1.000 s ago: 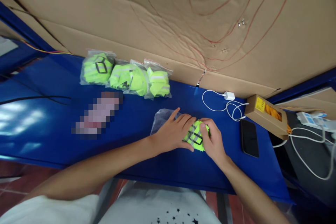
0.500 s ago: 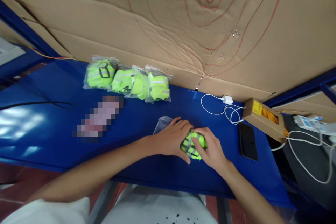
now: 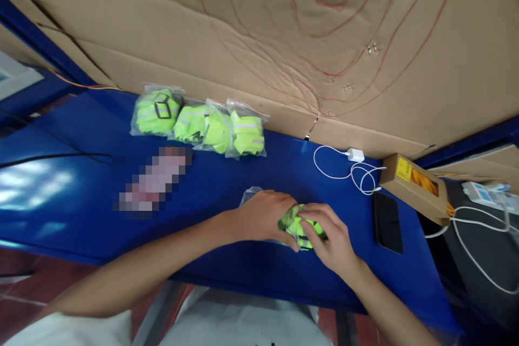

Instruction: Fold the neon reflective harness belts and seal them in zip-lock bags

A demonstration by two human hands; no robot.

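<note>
A folded neon yellow-green reflective vest (image 3: 305, 240) with black trim lies between my two hands over the near part of the table. My left hand (image 3: 265, 217) is curled around its left end and the clear plastic bag (image 3: 250, 193), whose edge pokes out behind the knuckles. Clear film seems to cover the vest's left part; how far the bag reaches is hidden under my palm. From the right, my right hand (image 3: 330, 235) grips the vest, fingers over its top and thumb on the near side.
Several bagged neon vests (image 3: 219, 128) line the back of the blue table (image 3: 211, 184) by a cardboard panel (image 3: 162, 27). A pixelated object (image 3: 156, 179) lies left. To the right are a white charger with cable (image 3: 356, 155), a black phone (image 3: 388, 223) and a cardboard box (image 3: 417, 186).
My right hand has shifted slightly right and down, its fingers now more spread over the vest. My left hand covers more of the bag, and less of the bag shows behind it.
</note>
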